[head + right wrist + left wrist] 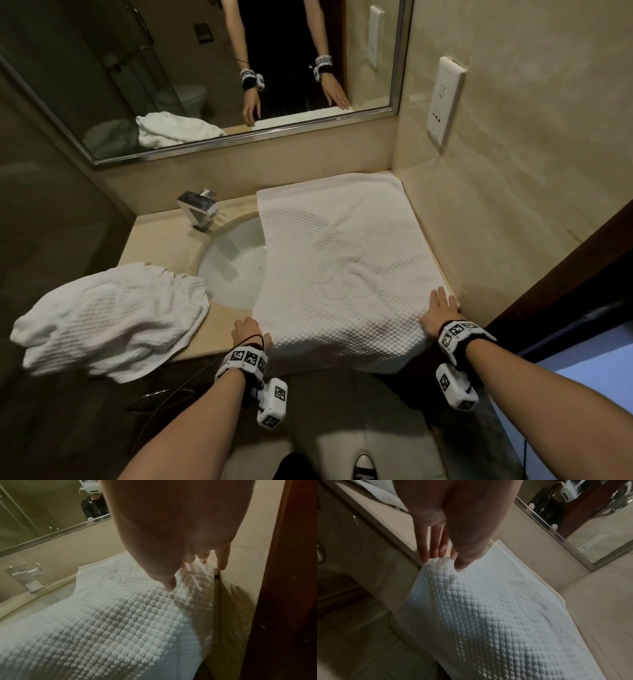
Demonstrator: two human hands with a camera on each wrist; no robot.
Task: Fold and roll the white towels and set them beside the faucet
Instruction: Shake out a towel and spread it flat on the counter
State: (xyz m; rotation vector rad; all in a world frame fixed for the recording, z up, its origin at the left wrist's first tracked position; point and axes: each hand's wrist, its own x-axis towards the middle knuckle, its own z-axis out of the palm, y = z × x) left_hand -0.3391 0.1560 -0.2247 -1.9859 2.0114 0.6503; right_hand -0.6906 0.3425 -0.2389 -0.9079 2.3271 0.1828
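Note:
A white waffle-textured towel (342, 260) lies spread flat on the counter to the right of the faucet (198, 207). Its left side covers part of the sink and its front edge hangs over the counter. My left hand (248, 327) is at the towel's front left edge. In the left wrist view the left hand (452, 561) pinches that edge of the towel (488, 615), thumb on top and fingers behind. My right hand (438, 305) rests flat on the towel's right edge by the wall, fingers straight (204, 558). A second white towel (109, 318) lies crumpled at the counter's left end.
The round sink (233, 260) sits between the two towels. A tiled wall with a socket plate (443, 102) closes off the counter's right side, and a mirror (205, 68) runs along the back. A dark wooden door frame (283, 588) stands to the right.

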